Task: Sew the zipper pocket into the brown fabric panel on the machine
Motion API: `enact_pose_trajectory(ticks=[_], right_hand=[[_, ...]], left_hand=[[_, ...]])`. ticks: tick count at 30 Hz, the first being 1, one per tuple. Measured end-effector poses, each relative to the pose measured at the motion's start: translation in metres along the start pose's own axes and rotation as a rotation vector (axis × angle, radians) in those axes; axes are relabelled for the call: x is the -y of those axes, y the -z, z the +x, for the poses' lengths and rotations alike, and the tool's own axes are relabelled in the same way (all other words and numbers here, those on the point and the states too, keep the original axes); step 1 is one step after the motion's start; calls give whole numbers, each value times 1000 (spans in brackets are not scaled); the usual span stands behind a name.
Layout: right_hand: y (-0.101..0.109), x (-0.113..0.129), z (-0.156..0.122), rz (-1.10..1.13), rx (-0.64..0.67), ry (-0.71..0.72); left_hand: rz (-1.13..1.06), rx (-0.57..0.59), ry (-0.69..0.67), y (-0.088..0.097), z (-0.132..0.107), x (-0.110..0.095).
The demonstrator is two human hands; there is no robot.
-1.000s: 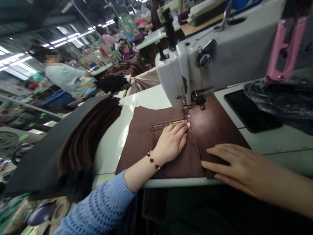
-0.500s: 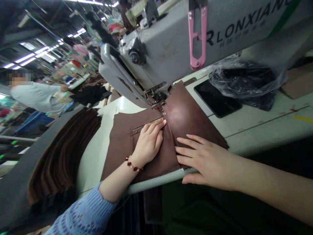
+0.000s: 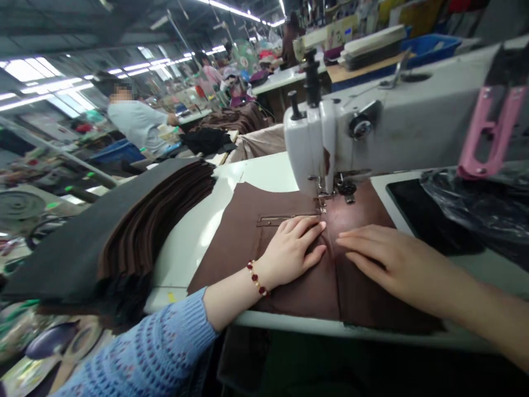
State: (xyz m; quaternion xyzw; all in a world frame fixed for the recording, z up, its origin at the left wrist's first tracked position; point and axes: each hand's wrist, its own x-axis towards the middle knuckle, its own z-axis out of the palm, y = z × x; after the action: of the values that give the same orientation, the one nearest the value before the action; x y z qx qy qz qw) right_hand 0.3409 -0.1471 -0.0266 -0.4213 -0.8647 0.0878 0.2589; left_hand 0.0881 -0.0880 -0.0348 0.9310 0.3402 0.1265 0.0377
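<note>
A brown leather panel [image 3: 231, 242] lies on the sewing machine's bed, with a zipper pocket slot [image 3: 270, 220] in its left half and a seam down its middle. My left hand [image 3: 289, 251], open and palm down, presses on the panel just below the slot. Its fingertips are close to the presser foot [image 3: 322, 205] of the grey sewing machine [image 3: 397, 127]. To the right of the seam, my right hand [image 3: 386, 259] is open, fingers stretched out over the panel's right half. Whether its fingertips touch the leather I cannot tell.
A thick stack of dark brown leather pieces [image 3: 157, 220] sits at the left. Right of the machine's needle lie a black phone [image 3: 430, 220] and a clear plastic bag [image 3: 487, 204]. Pink thread snips [image 3: 491, 132] hang on the machine. Another person [image 3: 136, 121] works farther back.
The view has swung left, so the machine appears farther right. My right hand has moved up the panel toward the presser foot, its fingers closer together. My left hand stays beside the zipper slot.
</note>
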Motion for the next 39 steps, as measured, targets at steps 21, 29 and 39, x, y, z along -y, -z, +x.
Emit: enact_pose_trajectory(ticks=[21,29,39], right_hand=[[-35,-43,23,-243,63,25],[-42,-49,20,-277,53,4],[-46,-53,20,-225,-14,30]], left_hand=[[-191,28,36,5,3,6],[-176,29,36,3,6,9],[-182,56,45,5,8,11]])
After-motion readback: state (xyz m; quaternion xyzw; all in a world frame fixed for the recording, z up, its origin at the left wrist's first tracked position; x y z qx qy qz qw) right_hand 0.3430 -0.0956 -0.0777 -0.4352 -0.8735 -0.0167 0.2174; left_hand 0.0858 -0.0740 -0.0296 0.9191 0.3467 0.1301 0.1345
